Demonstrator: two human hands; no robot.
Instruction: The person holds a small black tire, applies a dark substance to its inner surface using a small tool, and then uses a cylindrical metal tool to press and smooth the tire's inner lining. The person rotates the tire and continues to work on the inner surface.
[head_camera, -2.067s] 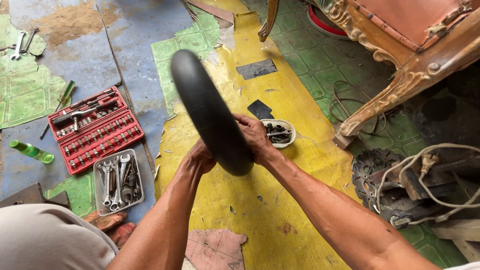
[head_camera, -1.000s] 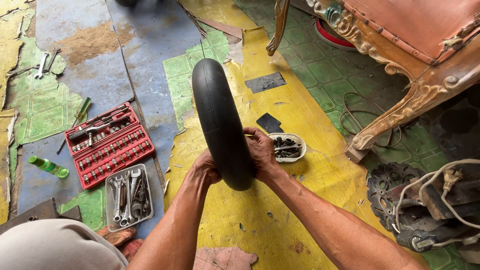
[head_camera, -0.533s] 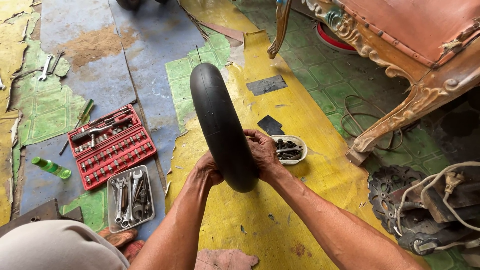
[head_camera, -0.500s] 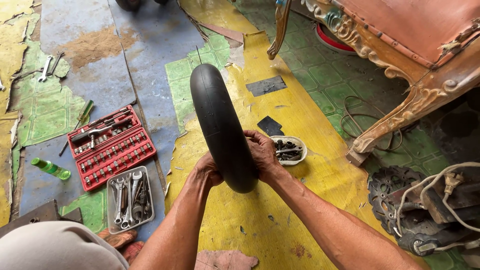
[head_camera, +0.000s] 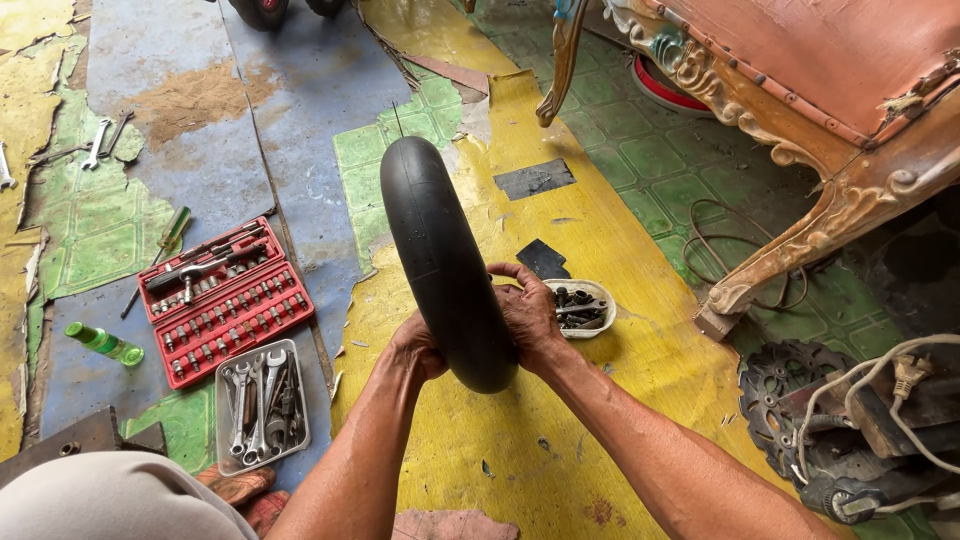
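Observation:
A smooth black tyre (head_camera: 440, 255) stands on edge above the yellow floor, tread toward me. My left hand (head_camera: 415, 345) grips its near left sidewall. On the other side my right hand (head_camera: 530, 315) clasps the right sidewall, fingers curled over the rim edge. Both hands sit low on the tyre, close to its nearest part. Just right of my right hand lies a small white bowl (head_camera: 582, 307) of dark bolts and screws.
A red socket set case (head_camera: 222, 297) lies open at left, with a metal tray of wrenches (head_camera: 261, 405) below it. A green bottle (head_camera: 102, 343) and loose wrenches lie farther left. A carved wooden chair (head_camera: 800, 120) stands at right. Sprocket and cables (head_camera: 830, 420) sit at lower right.
The tyre has tilted a little more upright and shifted slightly while both hands kept their grip. The view has drifted a bit.

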